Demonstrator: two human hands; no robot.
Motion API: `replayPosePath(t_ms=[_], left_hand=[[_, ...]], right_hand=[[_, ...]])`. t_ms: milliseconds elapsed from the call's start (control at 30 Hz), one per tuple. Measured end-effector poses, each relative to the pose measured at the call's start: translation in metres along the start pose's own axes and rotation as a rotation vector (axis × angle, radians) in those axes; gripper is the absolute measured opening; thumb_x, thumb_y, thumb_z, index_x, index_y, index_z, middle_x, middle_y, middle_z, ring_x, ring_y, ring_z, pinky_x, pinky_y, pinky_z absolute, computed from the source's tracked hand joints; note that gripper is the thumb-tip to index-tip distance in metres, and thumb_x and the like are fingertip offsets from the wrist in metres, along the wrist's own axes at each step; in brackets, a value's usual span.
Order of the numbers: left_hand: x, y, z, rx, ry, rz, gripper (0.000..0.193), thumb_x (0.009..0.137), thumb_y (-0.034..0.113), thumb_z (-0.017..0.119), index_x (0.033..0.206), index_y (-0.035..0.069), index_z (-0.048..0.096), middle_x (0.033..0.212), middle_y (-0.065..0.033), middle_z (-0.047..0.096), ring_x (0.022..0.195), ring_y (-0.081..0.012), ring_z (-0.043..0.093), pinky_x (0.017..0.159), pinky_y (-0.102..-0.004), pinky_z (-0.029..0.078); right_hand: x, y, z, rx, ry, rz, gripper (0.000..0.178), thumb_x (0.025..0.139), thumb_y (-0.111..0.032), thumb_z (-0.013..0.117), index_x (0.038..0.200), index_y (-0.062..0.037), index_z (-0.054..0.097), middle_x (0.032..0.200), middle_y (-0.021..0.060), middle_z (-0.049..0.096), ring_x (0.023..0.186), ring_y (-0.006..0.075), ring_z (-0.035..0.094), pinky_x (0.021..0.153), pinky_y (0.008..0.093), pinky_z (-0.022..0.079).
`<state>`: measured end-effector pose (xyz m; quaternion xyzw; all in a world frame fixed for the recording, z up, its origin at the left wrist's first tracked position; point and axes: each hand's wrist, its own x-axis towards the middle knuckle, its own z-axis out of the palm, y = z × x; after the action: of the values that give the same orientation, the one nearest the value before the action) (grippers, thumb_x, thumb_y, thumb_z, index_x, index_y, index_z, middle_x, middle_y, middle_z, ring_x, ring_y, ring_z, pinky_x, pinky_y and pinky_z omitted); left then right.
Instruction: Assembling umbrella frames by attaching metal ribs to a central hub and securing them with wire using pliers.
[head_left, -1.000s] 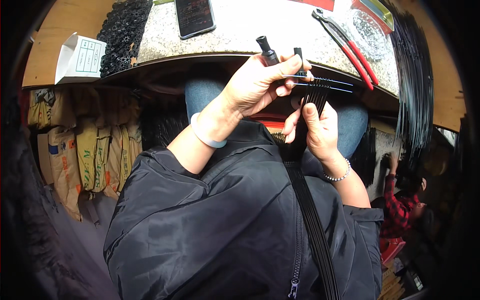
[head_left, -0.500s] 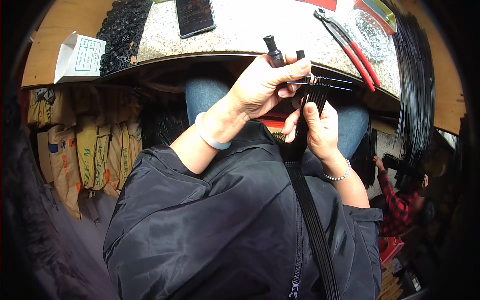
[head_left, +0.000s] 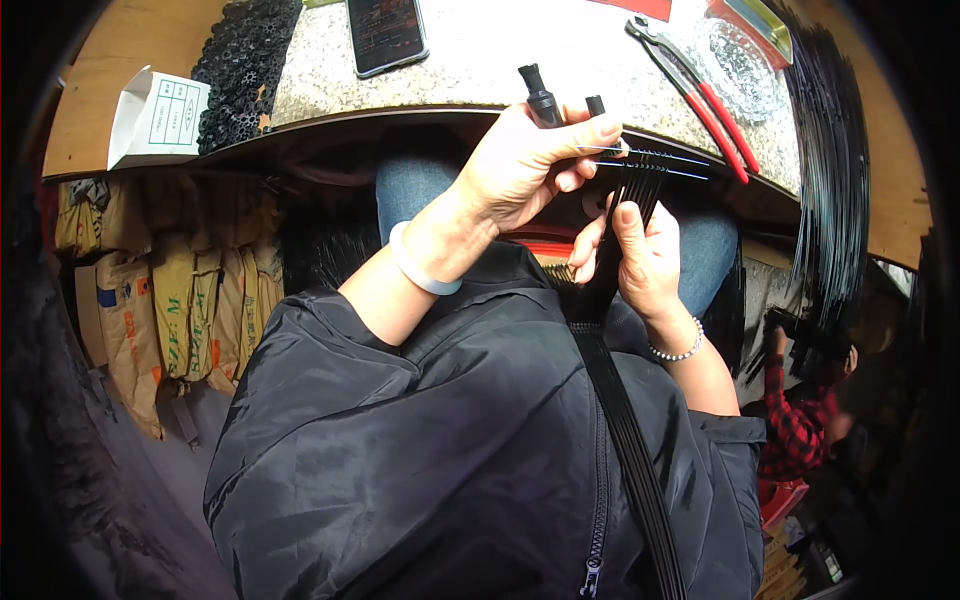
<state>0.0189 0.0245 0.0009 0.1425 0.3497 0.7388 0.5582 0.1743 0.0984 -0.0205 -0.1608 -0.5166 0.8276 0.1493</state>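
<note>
My left hand is closed around a black plastic fitting with a flared top. A smaller black cylinder sticks up beside my thumb. Two thin bluish wires run out from under the fingers, across the fanned ends of thin black rods. My right hand pinches those rods just below the wires, thumb on top. More long black strips trail from there down over my dark jacket. What the left fingers press against the rod ends is hidden.
A speckled tabletop holds a phone, red-handled pincers and a glass dish. At left lie a white box and many black plastic pieces. Long black rods hang at right; a person in a checked shirt works beyond.
My left hand and the fitting have shifted slightly left and up, with the wires tilting a little. The right hand keeps its grip. The other person's arm has moved.
</note>
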Motion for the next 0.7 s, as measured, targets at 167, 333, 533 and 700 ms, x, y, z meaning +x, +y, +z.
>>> replayPosePath(t_ms=[167, 333, 533, 700], left_hand=[[0.0, -0.001, 0.002, 0.012, -0.001, -0.003, 0.018, 0.081, 0.017, 0.071, 0.084, 0.001, 0.064, 0.07, -0.0004, 0.06, 0.054, -0.0025, 0.052, 0.042, -0.0131, 0.038], [0.001, -0.004, 0.002, 0.066, -0.018, 0.023, 0.02, 0.081, 0.019, 0.071, 0.085, 0.001, 0.064, 0.064, 0.0013, 0.057, 0.052, -0.0018, 0.05, 0.042, -0.0133, 0.035], [-0.002, -0.005, 0.006, 0.085, -0.011, 0.033, 0.02, 0.082, 0.02, 0.07, 0.085, 0.001, 0.066, 0.06, 0.0014, 0.055, 0.05, -0.0023, 0.047, 0.043, -0.0144, 0.034], [-0.01, -0.007, 0.001, 0.213, -0.031, 0.088, 0.042, 0.091, 0.032, 0.055, 0.111, -0.005, 0.058, 0.076, -0.0053, 0.063, 0.06, -0.0054, 0.053, 0.056, -0.0152, 0.044]], right_hand=[[0.0, -0.001, 0.001, 0.01, -0.009, -0.003, 0.029, 0.094, -0.028, 0.05, 0.101, -0.0001, 0.045, 0.065, 0.0151, 0.062, 0.048, 0.0159, 0.058, 0.047, 0.0234, 0.048], [0.001, -0.001, 0.001, 0.015, -0.017, -0.011, 0.031, 0.094, -0.028, 0.05, 0.104, 0.0009, 0.046, 0.065, 0.0147, 0.062, 0.048, 0.0156, 0.058, 0.047, 0.0231, 0.048], [0.001, -0.002, 0.001, 0.014, -0.009, -0.001, 0.031, 0.094, -0.027, 0.05, 0.106, 0.0012, 0.046, 0.065, 0.0141, 0.061, 0.047, 0.0158, 0.058, 0.047, 0.0232, 0.049], [0.0, -0.007, 0.002, 0.038, -0.016, 0.022, 0.031, 0.094, -0.026, 0.051, 0.108, 0.0009, 0.047, 0.065, 0.0132, 0.061, 0.049, 0.0155, 0.058, 0.047, 0.0227, 0.049]])
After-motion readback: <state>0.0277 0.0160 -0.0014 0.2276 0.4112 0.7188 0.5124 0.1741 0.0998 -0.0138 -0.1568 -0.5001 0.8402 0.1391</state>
